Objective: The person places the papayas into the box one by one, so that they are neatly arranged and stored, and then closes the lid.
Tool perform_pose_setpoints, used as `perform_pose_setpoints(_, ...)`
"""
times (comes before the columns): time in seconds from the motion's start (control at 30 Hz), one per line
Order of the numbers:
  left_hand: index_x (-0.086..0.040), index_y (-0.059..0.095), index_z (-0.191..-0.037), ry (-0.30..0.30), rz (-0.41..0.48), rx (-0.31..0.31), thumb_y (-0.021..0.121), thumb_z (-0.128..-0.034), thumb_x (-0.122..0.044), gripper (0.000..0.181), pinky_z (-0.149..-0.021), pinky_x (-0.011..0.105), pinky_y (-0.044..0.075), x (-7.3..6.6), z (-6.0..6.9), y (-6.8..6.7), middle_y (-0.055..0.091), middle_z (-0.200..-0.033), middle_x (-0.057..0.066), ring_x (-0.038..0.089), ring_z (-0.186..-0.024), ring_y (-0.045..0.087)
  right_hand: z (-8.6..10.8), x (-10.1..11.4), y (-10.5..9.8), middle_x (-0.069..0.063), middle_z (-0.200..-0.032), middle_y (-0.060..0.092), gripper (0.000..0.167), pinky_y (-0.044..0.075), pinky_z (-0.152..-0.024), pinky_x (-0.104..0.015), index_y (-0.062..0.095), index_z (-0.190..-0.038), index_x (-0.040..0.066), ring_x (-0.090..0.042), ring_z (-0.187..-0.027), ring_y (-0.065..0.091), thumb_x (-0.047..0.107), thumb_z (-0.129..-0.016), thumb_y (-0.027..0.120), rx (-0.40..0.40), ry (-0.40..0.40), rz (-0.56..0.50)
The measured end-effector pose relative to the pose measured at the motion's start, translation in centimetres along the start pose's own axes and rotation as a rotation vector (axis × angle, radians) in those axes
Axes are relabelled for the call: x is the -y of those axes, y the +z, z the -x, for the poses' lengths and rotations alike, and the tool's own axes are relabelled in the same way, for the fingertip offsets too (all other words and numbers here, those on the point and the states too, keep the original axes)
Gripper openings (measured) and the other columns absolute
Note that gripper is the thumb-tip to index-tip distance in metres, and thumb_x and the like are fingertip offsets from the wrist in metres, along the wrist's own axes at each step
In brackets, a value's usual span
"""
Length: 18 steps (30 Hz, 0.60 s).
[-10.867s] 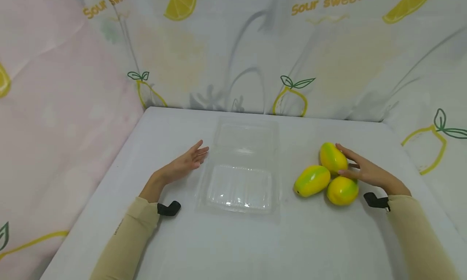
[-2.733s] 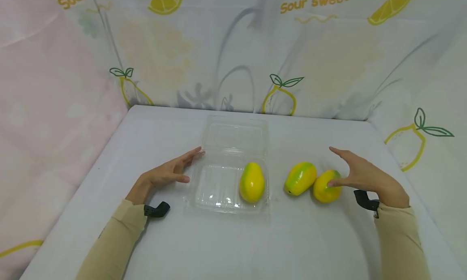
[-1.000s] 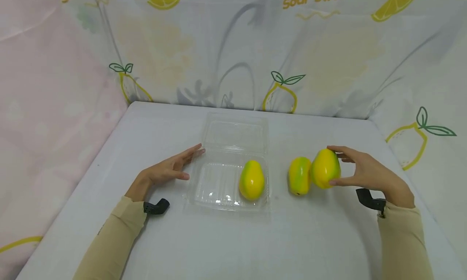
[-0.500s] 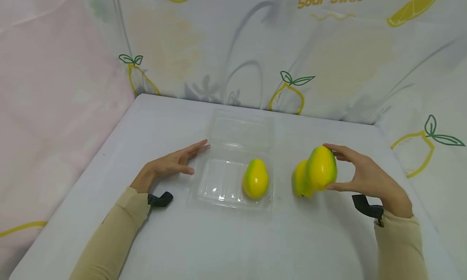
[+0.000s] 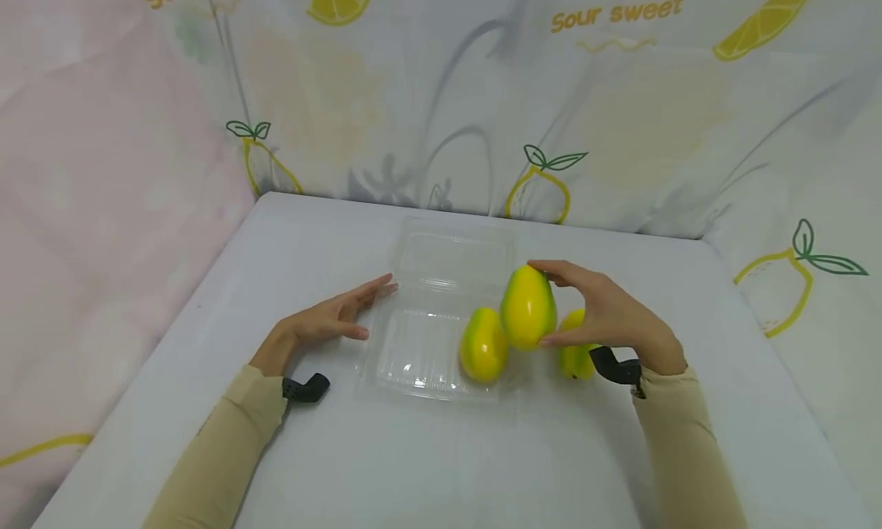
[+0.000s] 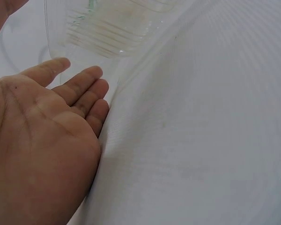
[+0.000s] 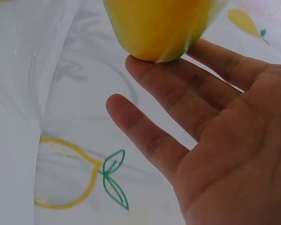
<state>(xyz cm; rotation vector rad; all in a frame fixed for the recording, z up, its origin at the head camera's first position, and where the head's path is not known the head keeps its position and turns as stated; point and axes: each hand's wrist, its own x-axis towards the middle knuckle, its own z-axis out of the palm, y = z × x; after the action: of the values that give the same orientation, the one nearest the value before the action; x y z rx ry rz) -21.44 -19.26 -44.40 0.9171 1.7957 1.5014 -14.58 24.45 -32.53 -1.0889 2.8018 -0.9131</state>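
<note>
My right hand [image 5: 609, 311] holds a yellow-green papaya [image 5: 527, 307] between thumb and fingertips, upright by the right rim of a clear plastic clamshell box [image 5: 413, 353]. In the right wrist view the fingertips press the fruit's end [image 7: 159, 28]. A second papaya [image 5: 484, 345] lies in the right part of the box base. The third papaya [image 5: 574, 353] rests on the table, partly hidden behind the right hand. At the box's left side my left hand [image 5: 331, 318] lies with straight fingers, its fingertips at the rim; whether they touch it I cannot tell.
The box lid [image 5: 456, 255] lies folded back toward the wall. A white table [image 5: 441, 468] bears everything. Behind it hangs a cloth [image 5: 386, 93] printed with lemons, and a pinkish cloth [image 5: 110, 207] hangs at the left.
Since the earliest frame, one papaya has gone into the box. The right hand then gripped another, lifted it and carried it left to the box. The left hand has moved in to the box's rim.
</note>
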Motion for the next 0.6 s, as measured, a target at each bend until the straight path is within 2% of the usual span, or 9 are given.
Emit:
perform_pose_setpoints(0.1, -0.015, 0.003, -0.159, 0.003, 0.021, -0.008, 0.064, -0.0882, -0.001, 0.095, -0.118, 0.058, -0.005, 0.1, 0.1, 0.1, 0.008, -0.166, 0.010, 0.030, -0.153, -0.003, -1.9, 0.8, 1.3, -0.005, -0.145, 0.051, 0.096, 0.043, -0.105, -0.041, 0.043, -0.146, 0.009, -0.022, -0.126, 0.052, 0.037, -0.068, 0.090, 0.035, -0.026, -0.041)
perform_pose_setpoints(0.27, -0.015, 0.002, -0.159, -0.001, 0.027, -0.001, 0.063, -0.0883, -0.001, 0.095, -0.118, 0.059, -0.003, 0.4, -0.3, 0.5, 0.008, -0.166, 0.010, 0.031, -0.153, -0.002, -3.4, 1.0, 3.7, -0.008, -0.146, 0.049, 0.096, 0.043, -0.107, -0.046, 0.041, -0.146, 0.004, -0.025, -0.129, 0.050, 0.038, -0.070, 0.088, 0.093, -0.059, -0.093)
perform_pose_setpoints(0.47, -0.017, 0.004, -0.159, -0.014, 0.020, -0.009, 0.064, -0.0884, -0.002, 0.094, -0.118, 0.059, -0.003, 0.0, -0.1, 0.4, 0.010, -0.166, 0.010, 0.032, -0.153, 0.001, -4.4, 1.4, 5.9, -0.004, -0.148, 0.047, 0.099, 0.040, -0.111, -0.043, 0.038, -0.148, 0.007, -0.022, -0.132, 0.049, 0.045, -0.070, 0.086, 0.094, -0.045, -0.113)
perform_pose_setpoints(0.6, -0.014, 0.002, -0.159, -0.007, 0.019, -0.003, 0.063, -0.0884, -0.002, 0.094, -0.118, 0.060, -0.001, -0.1, 0.0, 0.2, 0.009, -0.165, 0.012, 0.035, -0.152, 0.002, -5.0, 1.6, 6.8, 0.000, -0.149, 0.046, 0.100, 0.039, -0.113, -0.040, 0.036, -0.149, 0.010, -0.019, -0.132, 0.049, 0.049, -0.070, 0.085, 0.124, -0.018, -0.102)
